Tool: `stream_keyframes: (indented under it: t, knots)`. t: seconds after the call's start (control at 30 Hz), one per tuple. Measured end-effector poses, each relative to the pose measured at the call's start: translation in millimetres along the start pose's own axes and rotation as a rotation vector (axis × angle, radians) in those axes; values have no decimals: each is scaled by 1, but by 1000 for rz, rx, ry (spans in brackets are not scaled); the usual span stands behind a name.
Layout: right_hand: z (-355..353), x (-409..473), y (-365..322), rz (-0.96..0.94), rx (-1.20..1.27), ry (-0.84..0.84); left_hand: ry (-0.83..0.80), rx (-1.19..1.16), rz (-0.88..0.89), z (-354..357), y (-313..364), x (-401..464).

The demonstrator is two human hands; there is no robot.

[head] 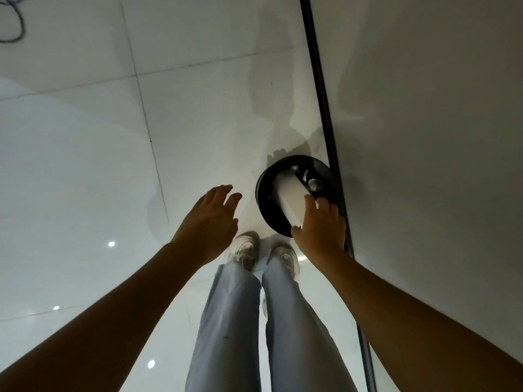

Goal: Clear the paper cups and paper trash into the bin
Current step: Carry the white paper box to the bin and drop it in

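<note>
Over glossy floor tiles (85, 165), right hand (321, 226) grips white paper cups (291, 198) above round black bin (264, 193); left hand (210, 219) fingers spread.

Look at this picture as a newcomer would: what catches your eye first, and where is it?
First, the right hand gripping a stack of white paper cups over the black bin, which stands on the floor by the wall. Next, the left hand, held out above the tiled floor with straight fingers and holding nothing. Below, between the arms, pale trousers and white shoes.
</note>
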State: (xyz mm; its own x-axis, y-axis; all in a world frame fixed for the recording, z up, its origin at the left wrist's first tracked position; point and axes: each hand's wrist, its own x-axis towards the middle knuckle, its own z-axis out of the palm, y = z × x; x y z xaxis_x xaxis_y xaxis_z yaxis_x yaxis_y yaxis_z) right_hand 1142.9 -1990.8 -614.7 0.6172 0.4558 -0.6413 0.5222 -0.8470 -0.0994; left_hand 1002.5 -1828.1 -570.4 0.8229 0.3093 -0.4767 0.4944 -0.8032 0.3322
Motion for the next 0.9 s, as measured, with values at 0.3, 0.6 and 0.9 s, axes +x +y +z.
stream_keyframes:
  t: [0.3,0.6,0.9]
  knots:
    - [-139,-135,-60,-369,-116,23,127,-81,-225,-132,45,-115]
    - [-201,-283,-165,-890,-406,70,390,-184,-625,-178,62,-316]
    - [-124,-503,-277,-1399,-678,29,660,-363,-1146,-121,82,-580]
